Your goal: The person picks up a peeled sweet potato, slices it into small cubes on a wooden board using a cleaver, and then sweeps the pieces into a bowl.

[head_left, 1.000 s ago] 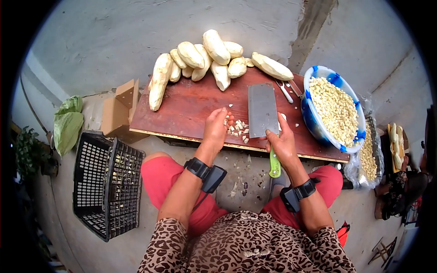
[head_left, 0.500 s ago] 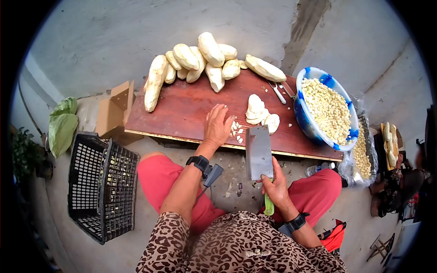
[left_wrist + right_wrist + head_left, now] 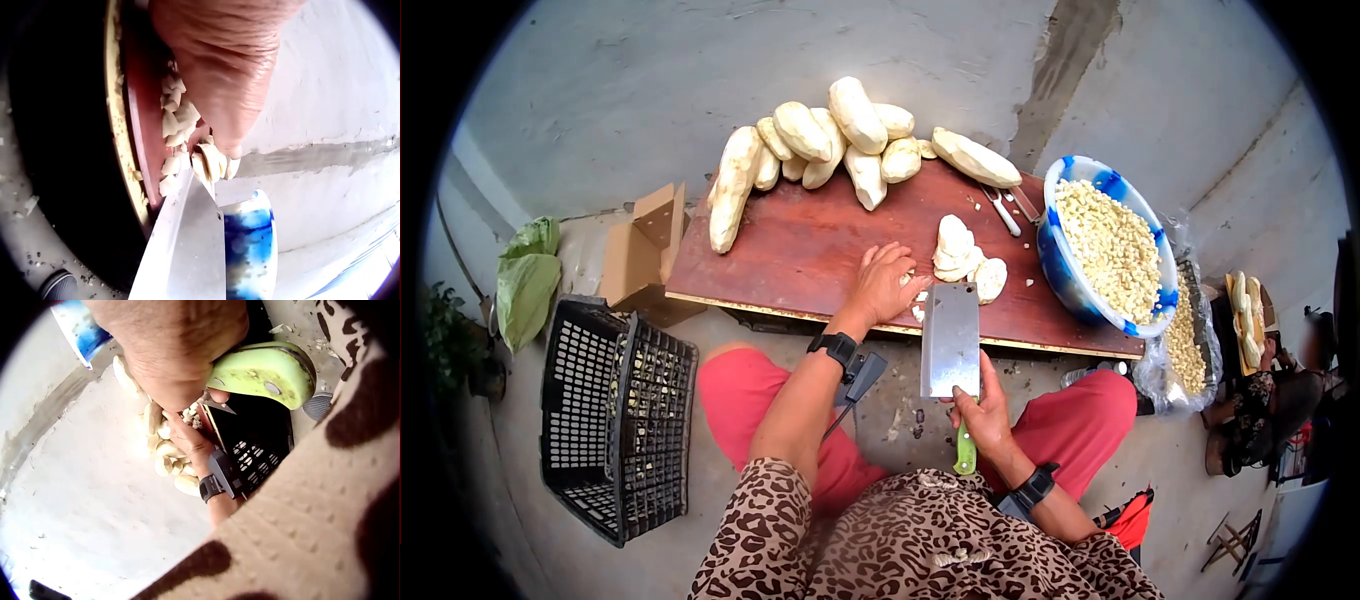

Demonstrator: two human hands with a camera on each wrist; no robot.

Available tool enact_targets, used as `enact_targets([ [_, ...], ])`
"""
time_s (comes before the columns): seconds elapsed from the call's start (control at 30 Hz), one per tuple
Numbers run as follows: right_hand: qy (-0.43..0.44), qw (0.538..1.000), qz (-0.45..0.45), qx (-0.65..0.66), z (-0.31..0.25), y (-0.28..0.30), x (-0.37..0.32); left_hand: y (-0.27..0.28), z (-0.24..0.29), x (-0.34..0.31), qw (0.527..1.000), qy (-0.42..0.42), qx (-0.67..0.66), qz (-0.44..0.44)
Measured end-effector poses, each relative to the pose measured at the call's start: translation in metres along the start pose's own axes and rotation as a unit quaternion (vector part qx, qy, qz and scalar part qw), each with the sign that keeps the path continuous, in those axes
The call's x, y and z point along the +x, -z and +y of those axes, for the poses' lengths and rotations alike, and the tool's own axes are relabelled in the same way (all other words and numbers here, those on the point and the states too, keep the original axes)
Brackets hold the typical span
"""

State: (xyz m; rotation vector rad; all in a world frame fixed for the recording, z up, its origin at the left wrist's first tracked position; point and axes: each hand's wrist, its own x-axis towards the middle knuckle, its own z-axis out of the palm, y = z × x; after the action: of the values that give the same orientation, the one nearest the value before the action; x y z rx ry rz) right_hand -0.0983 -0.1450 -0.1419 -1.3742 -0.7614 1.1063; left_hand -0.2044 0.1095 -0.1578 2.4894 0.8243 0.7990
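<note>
In the head view, my left hand (image 3: 878,287) lies palm down near the front edge of the red board (image 3: 800,240), fingers extended beside small white pieces (image 3: 918,312). The left wrist view shows the hand (image 3: 222,69) over diced pieces (image 3: 178,119), the cleaver's blade (image 3: 194,237) close to them. My right hand (image 3: 990,418) grips the cleaver (image 3: 951,335), its blade across the board's front edge. In the right wrist view, the right hand (image 3: 178,344) holds the green handle (image 3: 269,375). White slices (image 3: 955,250) lie behind the blade.
Peeled roots (image 3: 800,132) are piled along the back. A blue-and-white basin (image 3: 1055,240) of diced pieces stands at the right, a peeler (image 3: 1002,214) beside it. Black crates (image 3: 650,430) and a cardboard box (image 3: 635,262) sit left. Another person (image 3: 1280,400) is far right.
The cleaver has moved down from over the board to its front edge, uncovering the slices. My left hand has turned from cupped around pieces to palm down and moved slightly towards the blade.
</note>
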Motion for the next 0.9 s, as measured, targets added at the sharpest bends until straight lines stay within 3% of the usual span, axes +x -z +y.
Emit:
enact_targets([
  [0.23, 0.026, 0.999, 0.005, 0.030, 0.013, -0.022, 0.011, 0.000, 0.019, -0.022, 0.999, -0.034, -0.030, 0.029],
  [0.33, 0.028, 0.999, 0.012, 0.037, 0.015, -0.032, 0.016, 0.004, 0.028, -0.024, 0.999, -0.004, -0.046, 0.025],
  [0.73, 0.023, 0.999, -0.016, 0.026, 0.009, -0.066, 0.039, -0.018, 0.027, -0.017, 0.978, 0.092, -0.107, 0.154],
  [0.9, 0.060, 0.998, 0.004, -0.022, -0.022, -0.048, 0.029, -0.008, 0.060, 0.007, 0.969, 0.080, -0.164, 0.167],
])
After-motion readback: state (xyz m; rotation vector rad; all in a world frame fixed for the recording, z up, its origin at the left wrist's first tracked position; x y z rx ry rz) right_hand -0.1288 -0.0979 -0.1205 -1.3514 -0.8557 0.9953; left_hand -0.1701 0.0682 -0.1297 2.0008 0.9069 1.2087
